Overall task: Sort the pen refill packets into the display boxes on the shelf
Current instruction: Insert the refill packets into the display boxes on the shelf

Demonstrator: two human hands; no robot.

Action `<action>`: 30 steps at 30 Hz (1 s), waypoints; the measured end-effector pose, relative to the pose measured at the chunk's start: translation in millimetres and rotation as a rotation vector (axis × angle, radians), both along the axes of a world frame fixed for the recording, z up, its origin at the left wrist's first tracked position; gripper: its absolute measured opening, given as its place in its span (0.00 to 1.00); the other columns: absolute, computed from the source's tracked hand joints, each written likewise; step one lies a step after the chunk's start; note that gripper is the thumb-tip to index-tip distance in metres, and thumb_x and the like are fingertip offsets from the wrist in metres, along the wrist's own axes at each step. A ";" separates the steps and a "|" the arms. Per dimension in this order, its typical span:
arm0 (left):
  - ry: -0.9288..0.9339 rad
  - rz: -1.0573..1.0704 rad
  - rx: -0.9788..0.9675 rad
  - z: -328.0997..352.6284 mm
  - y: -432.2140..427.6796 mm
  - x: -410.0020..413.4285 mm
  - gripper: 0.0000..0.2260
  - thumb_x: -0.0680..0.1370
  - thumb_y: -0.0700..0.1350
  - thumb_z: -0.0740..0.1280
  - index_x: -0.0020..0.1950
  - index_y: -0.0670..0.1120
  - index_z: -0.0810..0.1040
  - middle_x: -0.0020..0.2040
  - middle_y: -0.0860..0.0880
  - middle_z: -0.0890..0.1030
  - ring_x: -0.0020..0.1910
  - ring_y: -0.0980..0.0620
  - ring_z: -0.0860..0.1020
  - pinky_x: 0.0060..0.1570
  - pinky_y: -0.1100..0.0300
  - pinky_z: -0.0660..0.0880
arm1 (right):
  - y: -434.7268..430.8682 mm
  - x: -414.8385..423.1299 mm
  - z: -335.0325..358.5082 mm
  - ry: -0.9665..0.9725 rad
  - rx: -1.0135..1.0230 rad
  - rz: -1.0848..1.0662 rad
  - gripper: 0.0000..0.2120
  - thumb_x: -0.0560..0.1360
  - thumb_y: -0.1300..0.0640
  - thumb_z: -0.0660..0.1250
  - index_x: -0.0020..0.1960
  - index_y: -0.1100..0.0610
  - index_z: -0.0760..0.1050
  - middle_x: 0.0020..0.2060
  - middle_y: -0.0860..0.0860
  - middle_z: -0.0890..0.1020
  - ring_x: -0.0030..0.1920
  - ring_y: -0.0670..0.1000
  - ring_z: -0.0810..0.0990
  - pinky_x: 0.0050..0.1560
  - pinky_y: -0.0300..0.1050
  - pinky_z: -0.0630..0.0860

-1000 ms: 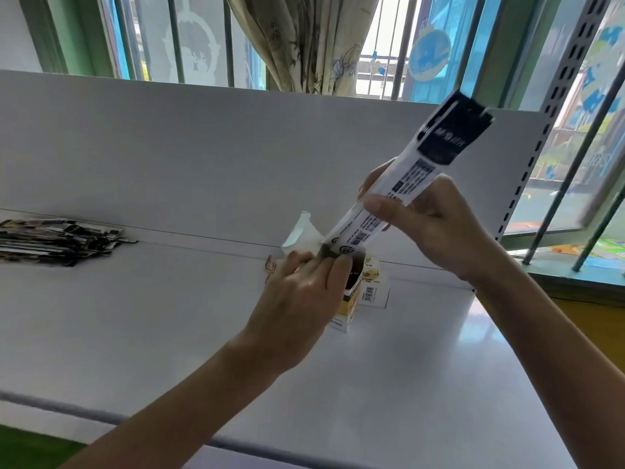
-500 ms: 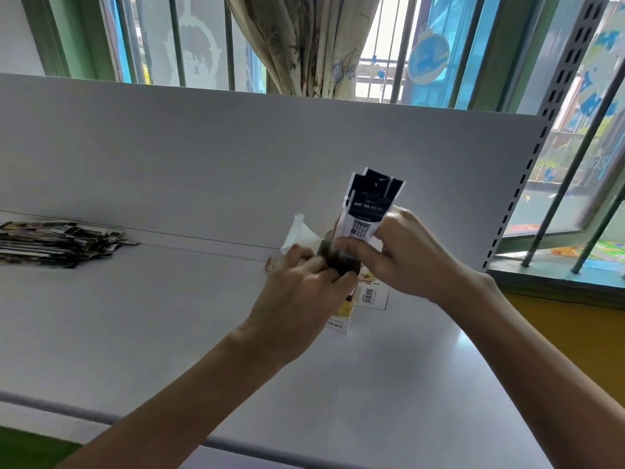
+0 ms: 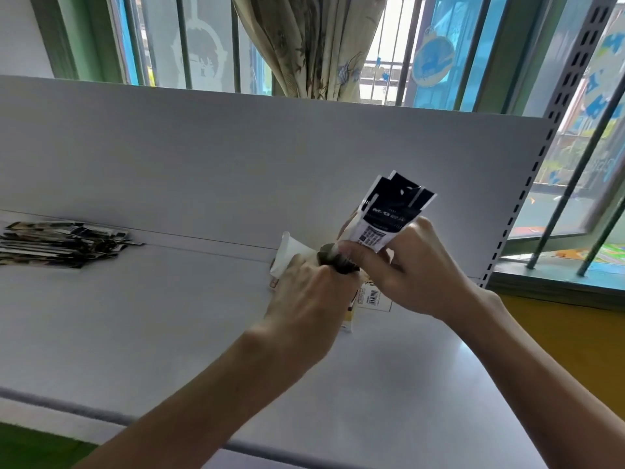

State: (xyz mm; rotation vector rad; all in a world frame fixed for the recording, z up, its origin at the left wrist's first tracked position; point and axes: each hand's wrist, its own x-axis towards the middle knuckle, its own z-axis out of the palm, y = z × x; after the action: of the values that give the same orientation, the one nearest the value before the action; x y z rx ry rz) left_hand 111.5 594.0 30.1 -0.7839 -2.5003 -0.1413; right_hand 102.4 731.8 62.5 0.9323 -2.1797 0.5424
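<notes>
A: Holding what, exactly, was the right hand point(image 3: 411, 270)?
B: It pinched a bunch of refill packets point(image 3: 384, 214), upright, lower ends at the mouth of the display box point(image 3: 351, 316) on the shelf point(image 3: 152, 326).
A: And the left hand point(image 3: 309, 301)?
B: Curled round the box's top, gripping it; a white flap point(image 3: 287, 252) stood behind its knuckles.
A: Other packets?
B: A loose pile point(image 3: 64, 243) lay far left, against the back panel point(image 3: 236, 164).

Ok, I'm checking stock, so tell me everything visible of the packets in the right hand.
The refill packets are a thin bunch of flat glossy sleeves: black tops with a hang slot, white below with printed code. They stand nearly upright above the shelf. The right hand pinches their middle; the lower ends are hidden.
</notes>
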 end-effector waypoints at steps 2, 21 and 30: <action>0.029 0.049 -0.035 -6.2 6.0 5.3 0.14 0.67 0.34 0.68 0.51 0.45 0.79 0.45 0.45 0.80 0.44 0.45 0.77 0.45 0.57 0.71 | 0.6 -0.5 -1.5 -0.017 -0.001 0.022 0.09 0.74 0.59 0.64 0.42 0.64 0.80 0.38 0.56 0.81 0.38 0.53 0.78 0.39 0.44 0.73; 0.057 -0.009 -0.073 1.9 -25.0 -16.1 0.18 0.72 0.34 0.62 0.61 0.45 0.69 0.52 0.47 0.78 0.49 0.48 0.74 0.51 0.58 0.64 | -14.8 -32.2 3.7 -0.094 0.046 0.107 0.11 0.75 0.56 0.63 0.44 0.63 0.80 0.41 0.56 0.80 0.39 0.51 0.79 0.40 0.40 0.75; 0.219 -0.076 -0.080 -14.1 -42.7 -25.6 0.04 0.65 0.39 0.70 0.37 0.47 0.79 0.37 0.52 0.83 0.36 0.49 0.78 0.36 0.57 0.71 | -19.1 -39.8 6.6 -0.093 0.038 0.063 0.08 0.72 0.63 0.67 0.35 0.58 0.74 0.32 0.39 0.68 0.28 0.37 0.68 0.31 0.24 0.66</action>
State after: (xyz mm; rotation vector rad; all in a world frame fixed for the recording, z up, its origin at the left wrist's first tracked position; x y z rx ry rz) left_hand 85.9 551.2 15.9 -0.8774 -2.2822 0.0185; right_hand 62.6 712.6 69.2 1.0175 -2.2566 0.5860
